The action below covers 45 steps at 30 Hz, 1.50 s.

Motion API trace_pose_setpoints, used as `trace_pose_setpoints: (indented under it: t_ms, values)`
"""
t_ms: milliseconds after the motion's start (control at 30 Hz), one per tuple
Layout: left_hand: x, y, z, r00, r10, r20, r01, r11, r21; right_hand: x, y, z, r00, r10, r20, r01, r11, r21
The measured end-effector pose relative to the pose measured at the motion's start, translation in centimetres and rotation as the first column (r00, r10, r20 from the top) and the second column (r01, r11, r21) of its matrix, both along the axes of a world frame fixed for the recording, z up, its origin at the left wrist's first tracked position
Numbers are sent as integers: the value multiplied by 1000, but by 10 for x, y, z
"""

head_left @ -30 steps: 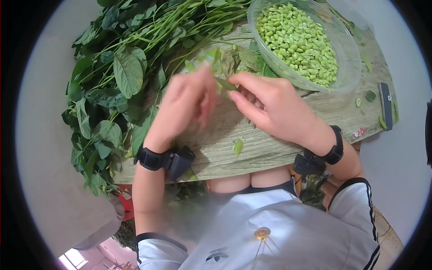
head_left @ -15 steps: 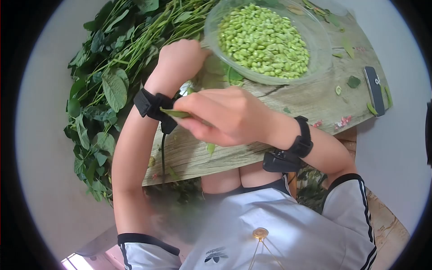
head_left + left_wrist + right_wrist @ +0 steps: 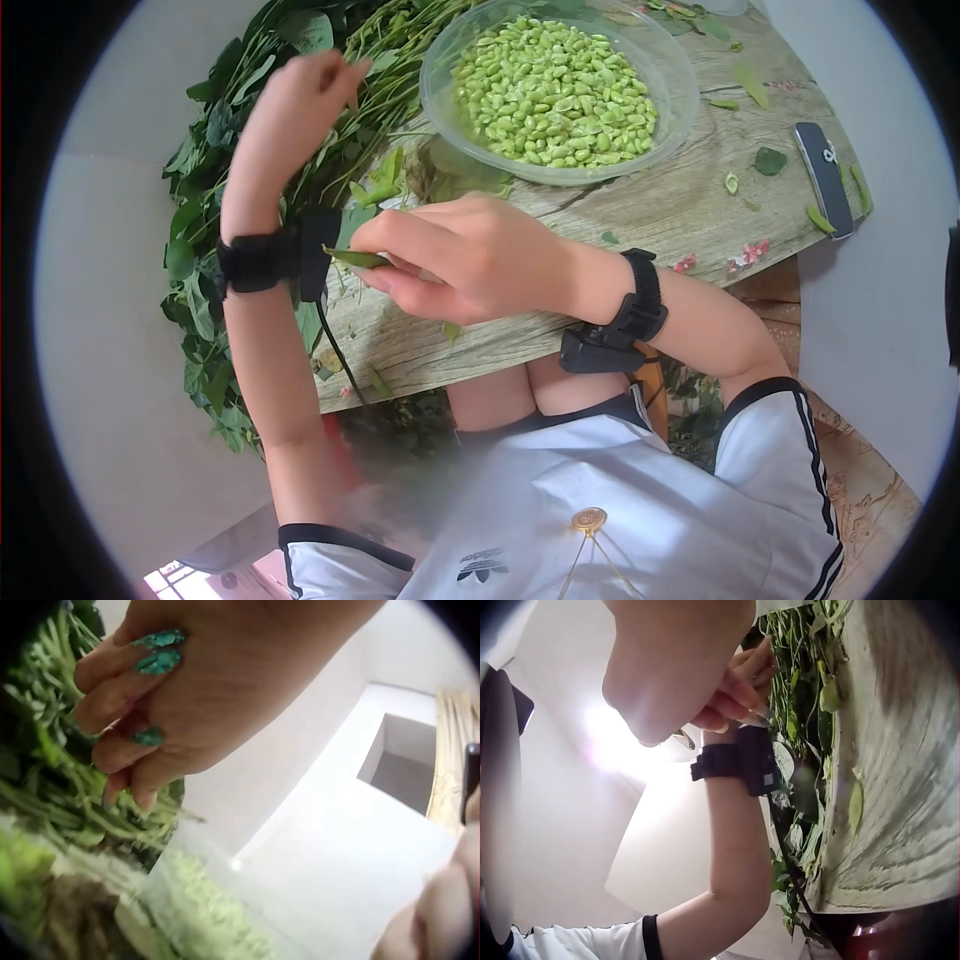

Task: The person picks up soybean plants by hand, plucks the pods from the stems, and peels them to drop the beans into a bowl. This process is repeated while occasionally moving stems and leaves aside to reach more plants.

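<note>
Thumb and fingers of my right hand (image 3: 470, 260) pinch a green soybean pod (image 3: 355, 258) over the front part of the table. The pod points left, toward the other wrist. My left hand (image 3: 300, 100) is raised at the upper left, overlapping the leafy stems (image 3: 385, 85) in the head view. Several of its fingers are curled in toward the palm in the left wrist view, their green nails (image 3: 159, 662) facing it, and nothing shows in its grasp. Shelled green beans (image 3: 560, 100) lie in a clear plastic bowl (image 3: 680, 110) beyond the right hand.
Leafy bean plants (image 3: 205, 340) are heaped along the left side and hang over the edge of the wooden table (image 3: 690, 210). A dark phone-like object (image 3: 825, 180) lies near the right edge. Loose pods and bits of leaf (image 3: 768, 160) are scattered about.
My left hand has moved away from the right hand, up and left over the stems. My right hand has come left and slightly down, keeping its pod. The bowl appears further left in view.
</note>
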<state>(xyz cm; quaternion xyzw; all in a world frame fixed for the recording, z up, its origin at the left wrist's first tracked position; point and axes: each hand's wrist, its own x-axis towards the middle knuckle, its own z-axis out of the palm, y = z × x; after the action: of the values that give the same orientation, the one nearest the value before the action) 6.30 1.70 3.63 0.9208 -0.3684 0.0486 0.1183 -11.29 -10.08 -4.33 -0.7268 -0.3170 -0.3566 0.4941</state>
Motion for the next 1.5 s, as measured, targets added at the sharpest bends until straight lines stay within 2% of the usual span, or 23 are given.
trace_pose_setpoints:
  t_ms: [67, 167, 267, 333, 400, 467, 633, 700, 733, 800, 833, 867, 933, 967, 1067, 1100, 1133, 1200, 1267, 1333, 1400, 1467, 1500]
  values:
    - [-16, -18, 18, 998, -20, -57, 16, 997, -76, 0, 0, 1, 1000, 18, -8, -18, 1000, 6]
    - [-47, -36, 17, 920, -177, -350, 123, 978, -171, 2, 0, -5, 1000, -5, -11, 5, 1000, 25]
    - [-43, -17, -6, 912, -290, -291, 171, 912, -373, 7, -2, -12, 992, -3, -124, 10, 999, 53]
    - [-56, 4, -6, 941, -223, -256, 97, 900, -426, 12, -2, -13, 986, -111, -126, 112, 994, 1]
    - [-58, 43, -4, 831, -163, -532, -115, 885, -452, 14, -1, -11, 975, -127, -181, 132, 991, 15]
    - [-72, 72, -7, 553, -217, -805, -175, 914, -367, 18, -2, -12, 956, -185, -229, 172, 982, -75]
    - [-70, 91, -45, 329, -329, -885, -148, 908, -393, 22, -8, -12, 938, -159, -308, 104, 977, -188]
    - [-70, 88, -60, 320, -442, -838, -214, 828, -518, 20, -6, -8, 813, 34, -581, 19, 996, 85]
    - [-75, 87, -66, 317, -441, -839, -227, 824, -519, 18, -5, -7, 807, 41, -589, 9, 997, 81]
    - [-85, 87, -73, 208, -563, -800, -317, 735, -600, 15, 0, -8, 775, 242, -584, -86, 956, 281]
    - [-88, 86, -73, 217, -581, -784, -308, 721, -620, 16, 2, -15, 730, 375, -572, -170, 909, 379]
    - [-90, 86, -75, 221, -576, -787, -314, 722, -616, 17, 2, -16, 726, 384, -571, -177, 906, 384]
    - [-92, 81, -80, 254, -607, -753, -326, 679, -658, 22, 0, -16, 790, 256, -557, -166, 964, 207]
    - [-95, 77, -82, 285, -578, -764, -347, 681, -645, 28, 1, -29, 910, 128, -394, -99, 991, 92]
    - [-91, 76, -77, 364, -479, -799, -269, 767, -582, 22, 0, -15, 840, 52, -540, 18, 992, 123]
    - [-91, 76, -75, 469, -468, -749, -279, 726, -629, 15, 2, -2, 711, 111, -694, 71, 971, 229]
    - [-87, 80, -77, 472, -466, -749, -283, 724, -629, 16, 0, -3, 711, 116, -694, 65, 971, 229]
    - [-78, 88, -82, 560, -489, -669, -263, 660, -704, 20, -3, -9, 847, -120, -518, 88, 992, -86]
    - [-83, 82, -81, 537, -486, -689, -322, 637, -700, 22, -3, -12, 884, -169, -435, 90, 976, -196]
    - [-88, 79, -75, 440, -375, -816, -324, 781, -534, 22, -4, -16, 914, -214, -345, 106, 946, -305]
    - [-86, 79, -84, 403, -442, -802, -318, 754, -575, 24, -5, -21, 923, -254, -287, 127, 909, -396]
    - [-86, 79, -82, 246, -535, -809, -426, 690, -585, 26, -6, -24, 922, -280, -267, 149, 893, -424]
    - [-86, 79, -81, 244, -534, -809, -427, 690, -584, 26, -6, -24, 920, -307, -246, 171, 875, -453]
